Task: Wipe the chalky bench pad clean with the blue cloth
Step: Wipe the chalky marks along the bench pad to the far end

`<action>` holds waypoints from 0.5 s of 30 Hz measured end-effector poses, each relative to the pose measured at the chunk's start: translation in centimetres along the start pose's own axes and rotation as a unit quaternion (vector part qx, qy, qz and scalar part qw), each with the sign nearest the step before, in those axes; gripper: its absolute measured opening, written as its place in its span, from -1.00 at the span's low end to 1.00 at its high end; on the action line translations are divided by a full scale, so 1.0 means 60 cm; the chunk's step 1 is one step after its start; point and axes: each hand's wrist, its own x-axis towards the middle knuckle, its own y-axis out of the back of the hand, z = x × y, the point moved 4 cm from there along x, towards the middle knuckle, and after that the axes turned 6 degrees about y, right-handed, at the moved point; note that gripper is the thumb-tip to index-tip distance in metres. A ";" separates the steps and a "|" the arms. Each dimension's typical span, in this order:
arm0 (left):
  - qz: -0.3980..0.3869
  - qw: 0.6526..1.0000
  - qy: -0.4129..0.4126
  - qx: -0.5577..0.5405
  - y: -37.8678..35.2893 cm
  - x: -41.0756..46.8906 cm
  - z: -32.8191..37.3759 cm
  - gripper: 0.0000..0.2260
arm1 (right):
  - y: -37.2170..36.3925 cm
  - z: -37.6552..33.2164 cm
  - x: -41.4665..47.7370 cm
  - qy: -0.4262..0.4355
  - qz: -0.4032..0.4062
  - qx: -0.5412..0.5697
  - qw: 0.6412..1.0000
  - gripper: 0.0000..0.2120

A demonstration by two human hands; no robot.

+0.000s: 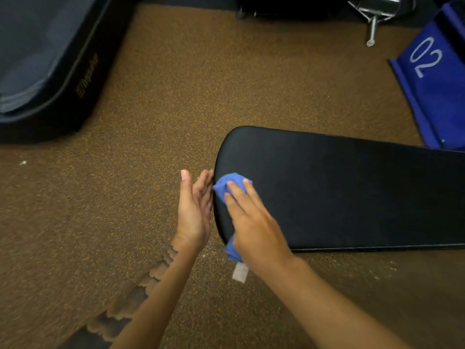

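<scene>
Seen from the head camera, looking down: a person is bending over the rounded end of a black bench pad (339, 192), which is stretching away to the right above a speckled brown floor (176, 96).

The right hand (254, 222) is pressing a bunched blue cloth (227, 183) flat against the pad's top, right at the rounded end. Its fingers are lying extended over the cloth, pinning it down rather than closing around it — a flat press that looks meant to spread pressure for wiping. Part of the cloth is hanging off the pad's near edge below the palm, with a pale tag (240, 272) dangling under it.

The left hand (195, 210) is standing open, palm facing the pad, fingers straight and together, touching or nearly touching the pad's end. It is holding nothing. It seems placed there to steady the pad, or to catch dust as it is pushed off the end — which of the two cannot be told.

The pad's surface is looking dark and mostly clean from here; pale specks are lying on the floor near its lower right edge.

Around the scene: a dark padded mat (42, 61) at upper left, a blue panel marked "02" (432, 79) at upper right, and a metal frame (375, 13) at the top.
</scene>
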 end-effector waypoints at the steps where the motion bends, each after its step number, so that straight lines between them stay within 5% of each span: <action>1: 0.002 1.000 -0.002 0.003 -0.002 -0.001 0.002 -0.23 | 0.009 0.024 -0.006 -0.013 0.007 -0.001 1.000 -0.49; 5: 0.001 1.000 -0.007 0.006 -0.003 -0.004 0.005 -0.14 | 0.036 0.122 0.052 -0.107 0.011 -0.022 0.994 -0.47; 9: 0.001 1.000 -0.014 0.018 -0.002 -0.006 0.002 -0.12 | 0.049 0.157 0.175 -0.164 0.049 -0.025 0.985 -0.72; 15: -0.006 1.000 -0.011 0.023 -0.003 -0.005 0.002 -0.16 | 0.016 0.071 0.192 0.001 0.004 0.014 1.000 -0.68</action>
